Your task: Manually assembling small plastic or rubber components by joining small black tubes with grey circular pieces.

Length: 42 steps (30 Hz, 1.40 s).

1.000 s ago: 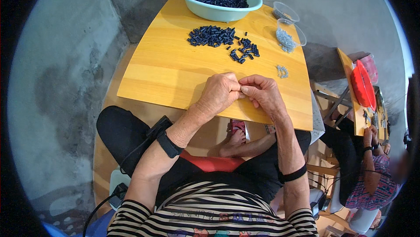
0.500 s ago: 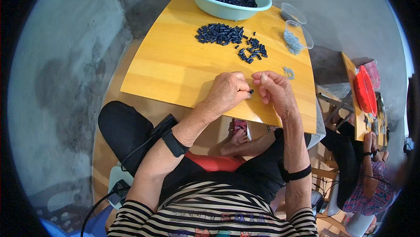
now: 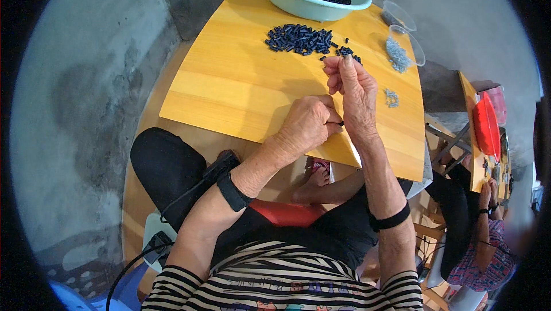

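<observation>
Yellow wooden table, teal bowl of dark pieces, hands together, left hand pinching small dark piece, right hand alongside

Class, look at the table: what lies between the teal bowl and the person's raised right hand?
In the head view, a heap of small dark pieces lies between the teal bowl and the right hand.

Teal bowl; yellow table
</observation>
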Motion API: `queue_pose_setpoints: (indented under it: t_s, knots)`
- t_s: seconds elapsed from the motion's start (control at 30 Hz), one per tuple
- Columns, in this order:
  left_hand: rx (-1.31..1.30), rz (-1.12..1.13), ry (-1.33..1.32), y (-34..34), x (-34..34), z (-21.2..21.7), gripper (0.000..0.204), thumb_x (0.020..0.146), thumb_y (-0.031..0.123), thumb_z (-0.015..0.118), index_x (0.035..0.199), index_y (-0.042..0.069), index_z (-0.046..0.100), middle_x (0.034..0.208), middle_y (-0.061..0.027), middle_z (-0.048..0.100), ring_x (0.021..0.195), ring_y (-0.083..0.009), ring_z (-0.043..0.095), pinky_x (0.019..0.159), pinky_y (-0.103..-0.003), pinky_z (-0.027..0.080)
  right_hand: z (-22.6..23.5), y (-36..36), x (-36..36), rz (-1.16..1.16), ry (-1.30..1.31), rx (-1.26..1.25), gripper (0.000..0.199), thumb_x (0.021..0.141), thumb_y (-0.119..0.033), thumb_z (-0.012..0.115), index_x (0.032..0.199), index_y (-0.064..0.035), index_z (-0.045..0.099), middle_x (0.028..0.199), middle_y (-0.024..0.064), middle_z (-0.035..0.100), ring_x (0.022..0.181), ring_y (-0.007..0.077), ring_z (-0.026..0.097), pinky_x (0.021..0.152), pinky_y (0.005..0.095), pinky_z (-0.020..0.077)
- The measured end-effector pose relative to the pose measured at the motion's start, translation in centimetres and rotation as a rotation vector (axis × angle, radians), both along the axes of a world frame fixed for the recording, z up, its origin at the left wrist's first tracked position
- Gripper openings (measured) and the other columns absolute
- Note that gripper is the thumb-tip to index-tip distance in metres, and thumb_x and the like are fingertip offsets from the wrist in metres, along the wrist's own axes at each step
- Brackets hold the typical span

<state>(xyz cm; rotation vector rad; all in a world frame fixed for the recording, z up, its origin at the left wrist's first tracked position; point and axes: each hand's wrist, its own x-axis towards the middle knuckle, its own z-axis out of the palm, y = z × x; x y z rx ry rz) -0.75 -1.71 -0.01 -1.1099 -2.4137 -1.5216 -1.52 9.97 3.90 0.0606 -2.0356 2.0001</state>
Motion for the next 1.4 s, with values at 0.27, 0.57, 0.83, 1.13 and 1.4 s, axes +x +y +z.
queue_pose_setpoints:
  t_s: [0.27, 0.57, 0.83, 1.13, 1.4]
  knots:
    - [0.102, -0.009, 0.024, 0.5, -0.1, -0.8, 0.011, 0.066, 0.009, 0.072, 0.075, 0.005, 0.069, 0.078, -0.0095, 0.065, 0.076, -0.0268, 0.065, 0.066, -0.035, 0.051, -0.8, -0.1, -0.4, 0.005, -0.056, 0.076, 0.043, 0.097, -0.038, 0.047, 0.098, 0.0008, 0.066, 0.083, 0.0043, 0.062, 0.072, 0.0083, 0.051, 0.067, 0.0243, 0.0439]
    - [0.094, 0.040, -0.126, 0.4, 0.2, 0.4, 0.006, 0.066, 0.008, 0.069, 0.068, 0.002, 0.067, 0.075, -0.0137, 0.065, 0.071, -0.0312, 0.063, 0.064, -0.040, 0.050, -0.9, -0.7, -0.4, 0.010, -0.062, 0.178, 0.046, 0.097, -0.040, 0.043, 0.096, 0.0011, 0.064, 0.081, 0.0055, 0.061, 0.073, 0.0119, 0.053, 0.069, 0.0264, 0.0466]
    - [0.124, 0.104, -0.236, 0.6, 0.3, 0.4, 0.019, 0.069, 0.003, 0.066, 0.088, 0.001, 0.063, 0.081, -0.0164, 0.065, 0.078, -0.0347, 0.063, 0.067, -0.041, 0.050, -0.7, -0.7, -0.2, 0.088, -0.070, 0.371, 0.058, 0.099, -0.046, 0.033, 0.097, 0.0024, 0.064, 0.085, 0.0087, 0.062, 0.077, 0.0140, 0.055, 0.073, 0.0277, 0.0468]
    - [0.250, 0.117, -0.253, 0.5, 0.3, -0.2, 0.015, 0.072, 0.004, 0.067, 0.086, 0.002, 0.062, 0.081, -0.0165, 0.065, 0.077, -0.0326, 0.065, 0.065, -0.037, 0.050, -1.6, -0.4, -0.8, 0.142, 0.062, 0.479, 0.060, 0.098, -0.049, 0.031, 0.095, 0.0007, 0.064, 0.084, 0.0101, 0.063, 0.078, 0.0167, 0.057, 0.073, 0.0292, 0.0472]
    - [0.113, 0.166, -0.267, 0.5, 0.4, 0.1, 0.018, 0.071, 0.005, 0.069, 0.087, 0.002, 0.062, 0.081, -0.0161, 0.066, 0.078, -0.0322, 0.065, 0.067, -0.037, 0.050, -1.7, -0.5, -0.9, 0.135, 0.124, 0.543, 0.058, 0.098, -0.047, 0.032, 0.093, 0.0014, 0.063, 0.085, 0.0124, 0.063, 0.074, 0.0200, 0.059, 0.071, 0.0302, 0.0478]
